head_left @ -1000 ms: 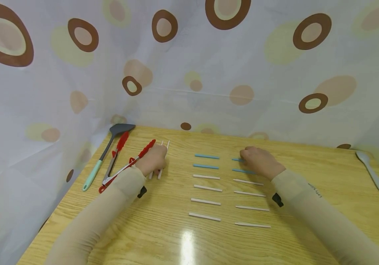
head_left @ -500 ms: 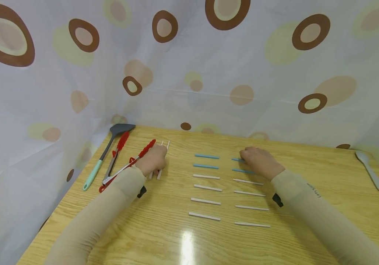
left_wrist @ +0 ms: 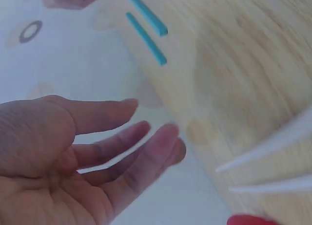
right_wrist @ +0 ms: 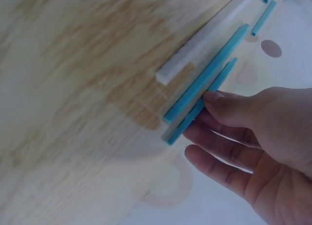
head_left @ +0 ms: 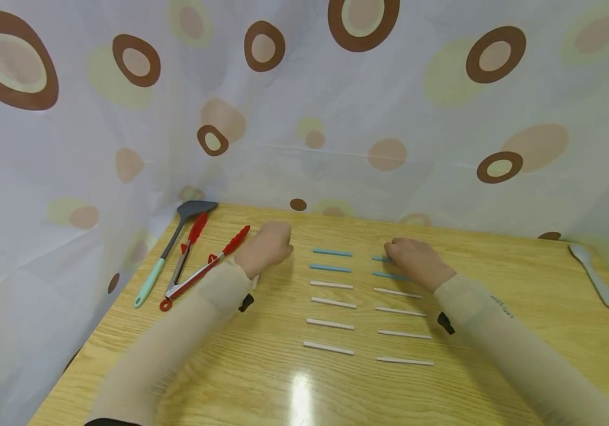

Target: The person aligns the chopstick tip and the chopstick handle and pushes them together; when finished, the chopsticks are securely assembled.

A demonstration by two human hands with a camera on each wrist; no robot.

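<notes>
My left hand (head_left: 266, 249) is held above the table, just right of two white chopsticks that it mostly hides in the head view. In the left wrist view its fingers curve loosely with nothing between them, and the tapered white chopsticks (left_wrist: 273, 146) lie apart from it. At the back right my right hand (head_left: 416, 261) pinches the rearmost blue chopstick (right_wrist: 184, 127) between thumb and fingers, close over the table. A second blue chopstick (right_wrist: 207, 76) lies alongside it, with a white chopstick (right_wrist: 204, 40) beyond.
Two columns of short sticks fill the middle: blue sticks (head_left: 331, 268) behind, white sticks (head_left: 331, 323) in front. At left lie a turner (head_left: 163, 251), closed-up red tongs (head_left: 187, 251) and larger red tongs (head_left: 208, 269). A grey spoon (head_left: 594, 275) lies far right. A patterned curtain (head_left: 304, 106) borders the table (head_left: 240, 367).
My left hand has lifted off the two white chopsticks and moved right, its fingers now free of them. The right hand has stayed at the blue chopstick.
</notes>
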